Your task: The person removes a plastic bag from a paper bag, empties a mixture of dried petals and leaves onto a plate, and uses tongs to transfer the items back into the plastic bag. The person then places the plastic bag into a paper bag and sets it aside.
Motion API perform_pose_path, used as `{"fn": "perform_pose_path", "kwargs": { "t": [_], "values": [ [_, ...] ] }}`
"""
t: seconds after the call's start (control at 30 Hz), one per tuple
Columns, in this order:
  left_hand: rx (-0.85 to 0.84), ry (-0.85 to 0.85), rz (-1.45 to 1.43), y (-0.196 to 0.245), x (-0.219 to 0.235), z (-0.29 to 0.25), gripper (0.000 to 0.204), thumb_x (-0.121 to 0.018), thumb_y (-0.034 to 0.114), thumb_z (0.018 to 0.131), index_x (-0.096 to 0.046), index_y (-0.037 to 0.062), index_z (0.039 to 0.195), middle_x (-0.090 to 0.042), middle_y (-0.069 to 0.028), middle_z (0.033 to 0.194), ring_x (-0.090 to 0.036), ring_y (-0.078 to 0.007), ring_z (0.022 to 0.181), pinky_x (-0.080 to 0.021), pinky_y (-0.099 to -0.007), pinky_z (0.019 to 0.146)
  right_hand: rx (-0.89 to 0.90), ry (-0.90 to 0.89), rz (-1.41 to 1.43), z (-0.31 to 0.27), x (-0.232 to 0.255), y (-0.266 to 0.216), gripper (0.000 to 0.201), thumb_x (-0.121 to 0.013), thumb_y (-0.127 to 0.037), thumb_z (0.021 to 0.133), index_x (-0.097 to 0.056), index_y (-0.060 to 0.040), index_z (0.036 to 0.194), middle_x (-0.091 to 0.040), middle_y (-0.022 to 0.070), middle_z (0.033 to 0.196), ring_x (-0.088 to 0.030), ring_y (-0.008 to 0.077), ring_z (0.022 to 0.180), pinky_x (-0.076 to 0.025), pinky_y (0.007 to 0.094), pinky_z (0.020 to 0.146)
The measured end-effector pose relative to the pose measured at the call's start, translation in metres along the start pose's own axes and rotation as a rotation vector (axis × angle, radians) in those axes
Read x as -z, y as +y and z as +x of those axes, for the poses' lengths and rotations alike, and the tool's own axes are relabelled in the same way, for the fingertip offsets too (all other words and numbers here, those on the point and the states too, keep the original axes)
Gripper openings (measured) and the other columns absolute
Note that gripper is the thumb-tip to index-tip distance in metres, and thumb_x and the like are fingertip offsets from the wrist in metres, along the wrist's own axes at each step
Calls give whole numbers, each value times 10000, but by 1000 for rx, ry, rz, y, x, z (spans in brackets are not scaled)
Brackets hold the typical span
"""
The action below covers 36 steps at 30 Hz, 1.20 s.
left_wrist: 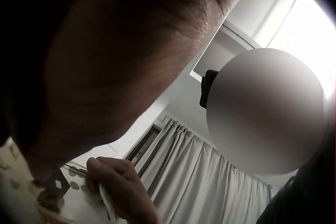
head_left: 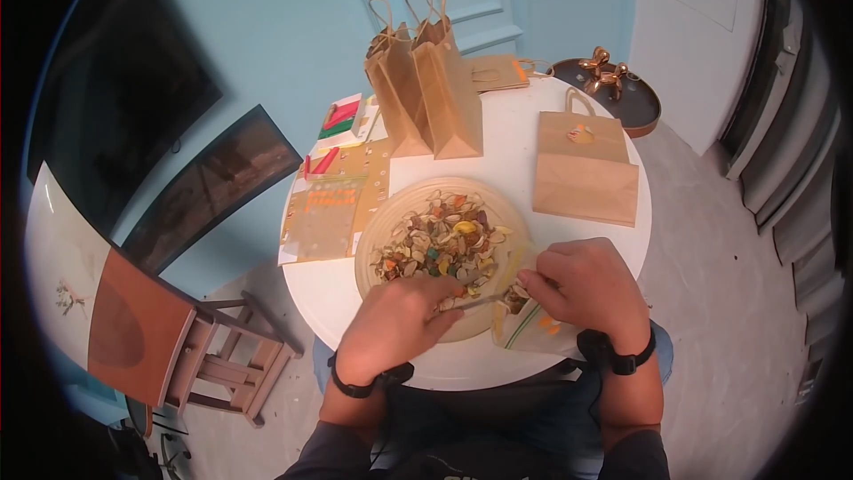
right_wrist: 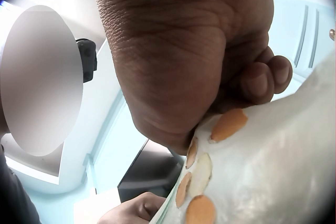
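Observation:
My left hand [head_left: 404, 316] holds a thin grey spoon [head_left: 480, 302] low over the near edge of a round tan tray [head_left: 373, 213]. Dried petals and small coloured pieces [head_left: 444, 236] are heaped in that tray. Dried bits show at the spoon's far end, at the mouth of a clear zip bag [head_left: 526, 327]. My right hand [head_left: 593, 284] pinches this bag at its upper edge. Orange and pale oval prints mark the bag [right_wrist: 229, 124] in the right wrist view, where the right hand's fingers [right_wrist: 257, 82] are curled. The left fingertips are partly hidden.
Two tall kraft paper bags [head_left: 426, 93] stand at the back of the white round table [head_left: 511, 169]. Another kraft bag [head_left: 586, 173] lies at the right. Patterned packets [head_left: 329, 218] sit at the left. A wooden stool [head_left: 233, 364] stands beyond the table, left.

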State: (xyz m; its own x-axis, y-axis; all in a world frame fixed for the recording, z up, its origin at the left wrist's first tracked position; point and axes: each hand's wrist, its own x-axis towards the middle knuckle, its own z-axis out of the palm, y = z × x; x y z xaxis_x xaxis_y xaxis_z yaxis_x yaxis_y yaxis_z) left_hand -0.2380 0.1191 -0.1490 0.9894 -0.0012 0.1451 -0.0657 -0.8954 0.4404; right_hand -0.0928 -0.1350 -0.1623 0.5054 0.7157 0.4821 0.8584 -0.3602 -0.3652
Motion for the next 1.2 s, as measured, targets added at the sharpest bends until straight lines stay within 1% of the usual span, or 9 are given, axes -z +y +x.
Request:
{"fn": "perform_pose_path", "kwargs": {
  "t": [0.07, 0.17, 0.27, 0.3, 0.4, 0.6, 0.7, 0.9, 1.2],
  "values": [
    [91, 68, -19, -6, 4, 3, 348, -884, 190, 942, -840, 39, 1253, -794, -220, 994, -776, -417, 860, -613, -480, 782, -3, -3, 0, -1, 2, 0, 371, -800, -273, 1023, -701, -60, 736, -688, 117, 691, -703, 358, 664, -542, 484, 619],
    [169, 127, 37, -37, 8, 15, 325, -861, 211, 955, -826, -12, 1189, -787, -267, 970, -774, -461, 865, -599, -516, 791, 0, -8, -6, -2, 2, 0, 376, -800, -277, 1024, -700, -60, 734, -685, 118, 687, -701, 359, 661, -543, 486, 621],
    [378, 127, 102, -68, 9, 31, 313, -833, 234, 979, -809, -54, 1098, -764, -317, 916, -770, -498, 883, -587, -541, 807, -2, -11, -4, -3, 2, 0, 382, -797, -280, 1026, -698, -60, 731, -684, 118, 684, -699, 359, 658, -545, 487, 622],
    [346, 161, 231, -89, 0, 33, 317, -770, 264, 1021, -819, -49, 1012, -768, -294, 856, -785, -484, 902, -609, -559, 844, -4, -13, -1, -3, 2, 0, 383, -796, -280, 1027, -697, -59, 730, -685, 117, 684, -699, 358, 658, -545, 487, 622],
    [356, 66, 216, -99, -1, 35, 354, -770, 300, 1024, -810, -47, 966, -772, -289, 855, -784, -480, 894, -607, -557, 840, -8, -15, -6, -3, 4, -1, 385, -794, -281, 1028, -697, -59, 729, -688, 114, 684, -699, 354, 656, -544, 484, 620],
    [422, -151, -55, -70, 9, 40, 366, -802, 331, 1003, -829, -30, 1055, -783, -290, 899, -778, -488, 911, -601, -549, 850, -12, -37, -6, -1, 1, -1, 384, -794, -285, 1028, -701, -59, 732, -689, 109, 679, -697, 347, 652, -540, 481, 616],
    [276, -134, 68, -72, 1, 37, 379, -827, 336, 989, -829, -29, 1091, -790, -288, 920, -786, -470, 939, -603, -536, 860, -13, -43, -4, -1, 1, -1, 384, -795, -286, 1028, -702, -60, 732, -687, 108, 677, -696, 346, 651, -540, 481, 616],
    [271, -104, 153, -70, -4, 38, 345, -850, 288, 955, -848, 0, 1143, -795, -287, 969, -776, -482, 967, -605, -543, 874, -15, -44, 3, -1, 0, 0, 385, -797, -284, 1025, -697, -59, 729, -685, 108, 675, -695, 347, 651, -539, 481, 618],
    [307, -26, 83, -76, -5, 33, 201, -820, 210, 955, -853, 16, 998, -762, -251, 808, -766, -464, 837, -607, -538, 787, -20, -49, -17, 1, 0, 0, 386, -801, -270, 1020, -682, -61, 719, -679, 110, 674, -692, 352, 653, -537, 480, 617]
  ]
}}
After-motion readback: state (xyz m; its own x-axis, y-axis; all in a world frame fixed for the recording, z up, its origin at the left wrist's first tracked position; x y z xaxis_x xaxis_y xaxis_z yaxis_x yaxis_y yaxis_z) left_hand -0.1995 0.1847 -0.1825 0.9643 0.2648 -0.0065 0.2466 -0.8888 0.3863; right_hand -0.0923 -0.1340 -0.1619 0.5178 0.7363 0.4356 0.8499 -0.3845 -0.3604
